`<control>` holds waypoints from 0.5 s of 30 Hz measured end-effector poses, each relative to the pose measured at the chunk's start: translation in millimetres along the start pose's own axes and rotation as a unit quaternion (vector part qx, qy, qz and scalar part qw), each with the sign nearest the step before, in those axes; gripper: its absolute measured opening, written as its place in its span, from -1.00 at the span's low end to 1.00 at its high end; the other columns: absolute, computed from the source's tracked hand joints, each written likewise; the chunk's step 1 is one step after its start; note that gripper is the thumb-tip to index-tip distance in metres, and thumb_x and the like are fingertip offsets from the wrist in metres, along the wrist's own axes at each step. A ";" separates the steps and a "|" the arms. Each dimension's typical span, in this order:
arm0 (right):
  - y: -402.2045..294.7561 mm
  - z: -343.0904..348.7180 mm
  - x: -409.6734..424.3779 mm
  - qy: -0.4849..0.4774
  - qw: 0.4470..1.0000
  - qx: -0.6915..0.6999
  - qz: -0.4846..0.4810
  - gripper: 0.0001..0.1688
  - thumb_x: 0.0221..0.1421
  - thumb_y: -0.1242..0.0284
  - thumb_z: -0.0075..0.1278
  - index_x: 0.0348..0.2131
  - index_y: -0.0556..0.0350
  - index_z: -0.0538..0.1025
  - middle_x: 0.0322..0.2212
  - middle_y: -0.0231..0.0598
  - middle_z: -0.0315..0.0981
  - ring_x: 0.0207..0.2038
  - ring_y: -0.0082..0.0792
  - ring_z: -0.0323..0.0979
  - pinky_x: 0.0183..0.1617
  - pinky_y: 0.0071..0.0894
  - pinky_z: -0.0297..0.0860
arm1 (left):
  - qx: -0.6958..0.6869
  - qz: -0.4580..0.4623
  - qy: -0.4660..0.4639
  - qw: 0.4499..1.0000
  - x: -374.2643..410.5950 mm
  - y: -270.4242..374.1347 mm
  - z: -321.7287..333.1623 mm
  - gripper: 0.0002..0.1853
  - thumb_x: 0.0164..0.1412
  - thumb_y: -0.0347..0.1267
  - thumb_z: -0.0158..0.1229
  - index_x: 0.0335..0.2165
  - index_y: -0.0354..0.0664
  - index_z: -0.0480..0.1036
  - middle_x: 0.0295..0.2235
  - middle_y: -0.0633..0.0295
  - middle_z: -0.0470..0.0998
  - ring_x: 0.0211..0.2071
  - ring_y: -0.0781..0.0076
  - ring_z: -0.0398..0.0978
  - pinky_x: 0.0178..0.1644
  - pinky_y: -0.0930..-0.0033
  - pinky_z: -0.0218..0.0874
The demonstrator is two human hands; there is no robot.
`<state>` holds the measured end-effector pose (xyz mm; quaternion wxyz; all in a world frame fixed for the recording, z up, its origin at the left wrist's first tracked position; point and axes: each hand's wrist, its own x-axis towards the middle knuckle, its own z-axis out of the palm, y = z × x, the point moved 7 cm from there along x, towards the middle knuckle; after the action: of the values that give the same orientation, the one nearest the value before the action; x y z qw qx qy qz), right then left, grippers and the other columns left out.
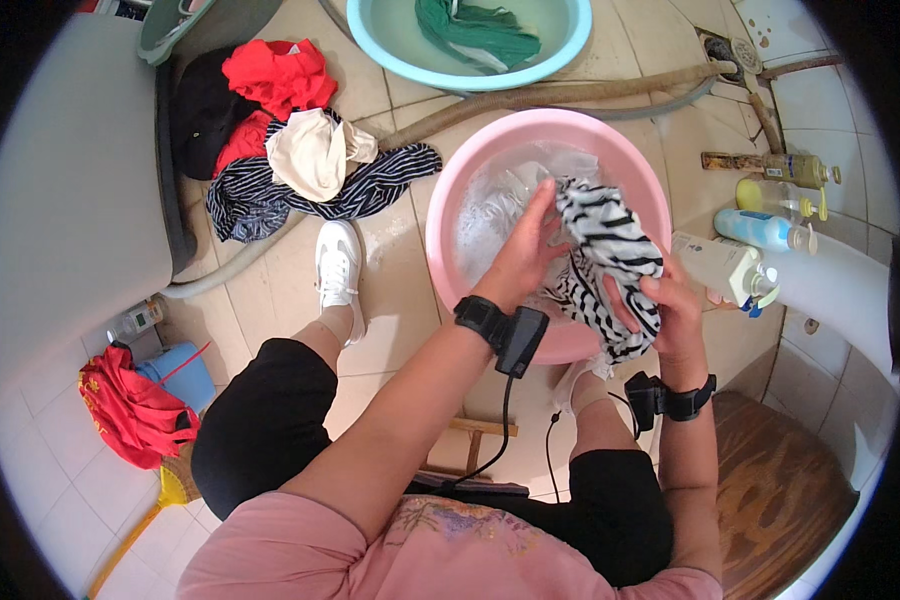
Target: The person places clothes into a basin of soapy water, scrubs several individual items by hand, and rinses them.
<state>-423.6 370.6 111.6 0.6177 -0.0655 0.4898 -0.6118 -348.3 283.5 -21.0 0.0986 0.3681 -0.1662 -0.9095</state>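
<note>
A pink plastic basin (450, 169) stands on the tiled floor before me, with soapy water and a soaked whitish cloth (514, 187) in it. Above its right half is a black-and-white striped cloth (607, 225). My right hand (675, 300) grips the right side of this cloth, fingers inside a fold. At its left edge is my left hand (529, 244), fingers spread and partly behind the fabric; whether it holds the cloth is not plain. Both wrists wear black straps with small boxes and cables.
Beyond lies a light blue basin (469, 82) with a green cloth (487, 37) in water. Red, black, cream and striped clothes (319, 161) are heaped left on the floor. A drain hose (525, 97) crosses behind the pink basin. Several pump bottles (754, 229) stand at the right.
</note>
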 end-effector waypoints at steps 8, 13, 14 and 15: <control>27.7 -56.8 12.8 0.210 0.943 -0.255 -0.042 -0.54 0.09 0.32 0.01 -0.09 0.27 0.39 -0.25 -0.33 0.43 -0.20 -0.58 0.35 -0.09 -0.55 0.26 | -0.193 -0.102 -0.113 0.969 -14.9 -4.6 47.6 -0.37 0.16 0.15 -0.15 -0.16 -0.18 0.41 -0.22 0.16 0.52 -0.21 0.30 0.49 -0.18 0.28 0.31; 24.3 -71.1 3.9 0.272 0.914 -0.274 -0.122 -0.44 0.06 0.27 0.05 -0.03 0.24 0.34 -0.21 -0.27 0.40 -0.15 -0.48 0.35 -0.05 -0.46 0.28 | -0.187 -0.130 -0.113 0.967 -10.8 -14.8 25.3 -0.69 0.17 -0.14 -0.01 -0.31 -0.16 0.43 -0.34 0.19 0.55 -0.34 0.31 0.52 -0.29 0.25 0.39; 24.0 -86.2 0.8 0.291 0.940 -0.147 -0.097 -0.51 0.10 0.26 -0.01 -0.06 0.21 0.37 -0.20 -0.22 0.41 -0.12 -0.38 0.38 -0.01 -0.35 0.30 | -0.191 -0.118 -0.110 0.968 -9.3 -13.6 15.9 -0.66 0.19 -0.15 -0.04 -0.25 -0.18 0.42 -0.29 0.17 0.54 -0.30 0.29 0.52 -0.27 0.22 0.39; 20.3 -103.2 -6.2 0.262 0.956 -0.037 -0.123 -0.54 0.12 0.27 -0.04 -0.07 0.20 0.37 -0.19 -0.20 0.41 -0.11 -0.36 0.38 0.00 -0.32 0.30 | -0.195 -0.108 -0.109 0.969 -4.6 -16.4 9.6 -0.63 0.20 -0.15 -0.08 -0.19 -0.19 0.41 -0.25 0.15 0.53 -0.26 0.27 0.51 -0.24 0.19 0.39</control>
<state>-478.9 434.1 48.2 0.3848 0.0145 0.6448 -0.6603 -352.7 302.3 -17.8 0.0512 0.2562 0.0452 -0.9642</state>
